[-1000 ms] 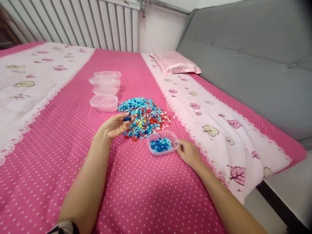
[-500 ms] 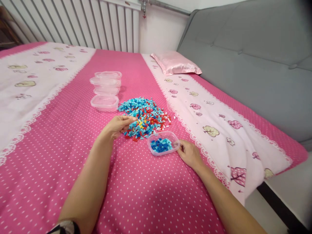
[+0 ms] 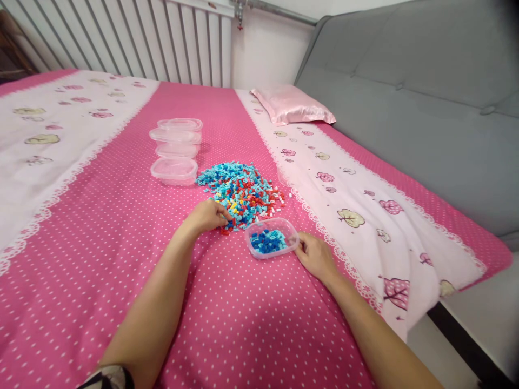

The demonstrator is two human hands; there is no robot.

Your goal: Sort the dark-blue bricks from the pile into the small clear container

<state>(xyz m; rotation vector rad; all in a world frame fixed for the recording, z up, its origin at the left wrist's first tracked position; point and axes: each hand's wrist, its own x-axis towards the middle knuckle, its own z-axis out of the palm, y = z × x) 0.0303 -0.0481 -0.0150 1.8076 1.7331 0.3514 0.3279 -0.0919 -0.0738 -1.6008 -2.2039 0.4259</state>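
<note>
A heap of tiny building bricks (image 3: 243, 186), mostly blue with red, yellow and white ones, lies on the bedspread. At its near left edge is my left hand (image 3: 210, 217), fingers bent together and tips among the bricks. Whatever they pinch is too small to make out. My right hand (image 3: 316, 255) grips the right rim of a clear plastic container (image 3: 252, 252) between thumb and fingers. Dark blue and light blue bricks (image 3: 268, 241) cover part of the container's bottom. It rests on the bed just in front of the heap.
Several clear plastic containers (image 3: 174, 170) stand in a row behind the heap to the left. A pink pillow (image 3: 292, 105) lies farther back, against the grey headboard (image 3: 405, 70). The bedspread (image 3: 243, 324) is pink with white dots. A white radiator (image 3: 133, 38) is behind the bed.
My left hand has moved down and slightly right, from above the heap to its near edge. My right hand and the container have stayed put.
</note>
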